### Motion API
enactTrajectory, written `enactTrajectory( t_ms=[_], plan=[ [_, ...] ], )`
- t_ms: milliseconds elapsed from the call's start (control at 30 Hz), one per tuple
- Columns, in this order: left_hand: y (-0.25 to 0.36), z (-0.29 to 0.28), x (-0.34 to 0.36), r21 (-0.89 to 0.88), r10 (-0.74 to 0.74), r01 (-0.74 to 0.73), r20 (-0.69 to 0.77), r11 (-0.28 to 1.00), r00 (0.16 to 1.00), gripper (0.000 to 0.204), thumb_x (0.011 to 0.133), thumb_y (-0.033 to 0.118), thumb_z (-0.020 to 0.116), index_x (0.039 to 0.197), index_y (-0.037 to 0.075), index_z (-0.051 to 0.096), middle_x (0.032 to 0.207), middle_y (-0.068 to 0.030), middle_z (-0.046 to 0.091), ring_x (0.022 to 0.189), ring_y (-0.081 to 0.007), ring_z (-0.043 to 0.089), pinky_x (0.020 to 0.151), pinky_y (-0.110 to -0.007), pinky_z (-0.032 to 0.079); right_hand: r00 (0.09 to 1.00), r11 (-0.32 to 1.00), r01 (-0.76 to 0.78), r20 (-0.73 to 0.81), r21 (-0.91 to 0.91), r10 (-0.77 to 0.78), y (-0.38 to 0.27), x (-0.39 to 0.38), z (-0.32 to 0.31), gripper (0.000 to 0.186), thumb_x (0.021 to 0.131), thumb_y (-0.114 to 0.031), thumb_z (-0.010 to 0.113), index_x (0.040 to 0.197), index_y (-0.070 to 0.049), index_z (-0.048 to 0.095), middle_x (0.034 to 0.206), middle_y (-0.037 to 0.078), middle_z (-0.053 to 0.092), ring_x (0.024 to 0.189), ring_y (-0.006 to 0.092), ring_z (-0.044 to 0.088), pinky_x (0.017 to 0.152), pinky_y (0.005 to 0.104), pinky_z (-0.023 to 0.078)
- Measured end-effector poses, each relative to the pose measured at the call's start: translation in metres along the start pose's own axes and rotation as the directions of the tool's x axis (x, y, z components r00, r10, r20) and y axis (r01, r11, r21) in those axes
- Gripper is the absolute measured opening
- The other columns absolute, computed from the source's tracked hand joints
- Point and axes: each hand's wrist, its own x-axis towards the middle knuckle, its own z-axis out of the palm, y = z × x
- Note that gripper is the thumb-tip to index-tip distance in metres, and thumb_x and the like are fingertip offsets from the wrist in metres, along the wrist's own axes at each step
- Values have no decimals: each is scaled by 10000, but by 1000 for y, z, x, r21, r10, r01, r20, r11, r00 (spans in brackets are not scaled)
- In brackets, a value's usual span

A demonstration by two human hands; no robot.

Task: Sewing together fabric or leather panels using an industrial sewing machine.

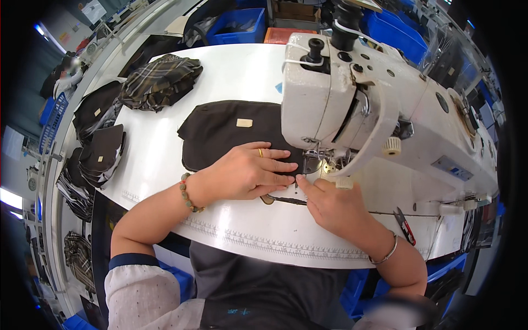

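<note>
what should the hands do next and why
Probably ease the dark cloth gently along under the sewing machine's head: its right end already reaches beneath there, the left hand lies spread on it, and the right hand is close by its near edge.

I'm losing the right side of the dark fabric panel (pixel 212 129) behind the sewing machine (pixel 399 104) | left hand (pixel 247 170) is covering the panel's lower part | cream knob (pixel 344 182) is masking some of the right hand (pixel 336 206) | right sleeve (pixel 385 319) is showing blurred, running past the lower edge | far-left person (pixel 67 82) is blurring | ruler marks (pixel 275 242) are looking too small
</note>
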Motion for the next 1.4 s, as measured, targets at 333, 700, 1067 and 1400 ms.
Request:
enactTrajectory(
  t_ms=[333, 700, 1067, 1400],
  plan=[
    [-6, 2, 7, 41, -73, 71, 46, 997, 996, 228, 923, 262, 663, 1104, 168, 767, 1218, -34, 719, 1199, -238, 647, 1003, -449, 507, 999, 998, -27, -36, -60, 25, 3, 3, 7, 486, 800, -136, 702, 1285, -156, 677, 779, -38, 594, 594, 160, 597, 501, 342, 472],
    [5, -2, 12, 139, -122, 107, 101, 984, 987, 271, 921, 220, 631, 1128, 88, 747, 1225, -77, 713, 1147, -264, 672, 974, -408, 516, 999, 998, -10, -52, -54, 8, 3, -2, 7, 446, 803, -135, 710, 1248, -171, 704, 760, -44, 565, 552, 159, 567, 481, 348, 452],
    [35, 7, 8, 269, -170, 140, 91, 953, 981, 341, 923, 194, 608, 1180, -12, 694, 1246, -147, 690, 1041, -309, 708, 922, -359, 550, 996, 995, 13, -87, -99, -21, 2, 0, 5, 402, 788, -136, 720, 1189, -154, 723, 732, -39, 565, 547, 162, 572, 458, 348, 438],
    [106, 0, -23, 315, -370, 272, 314, 909, 874, 990, 848, 707, 514, 1476, -50, 396, 1558, -216, 386, 1412, -399, 407, 1097, -534, 374, 990, 992, 99, -91, -74, -105, -2, -2, -2, 346, 807, -59, 671, 1139, 34, 700, 650, 40, 569, 494, 184, 571, 439, 328, 432]
  ],
)
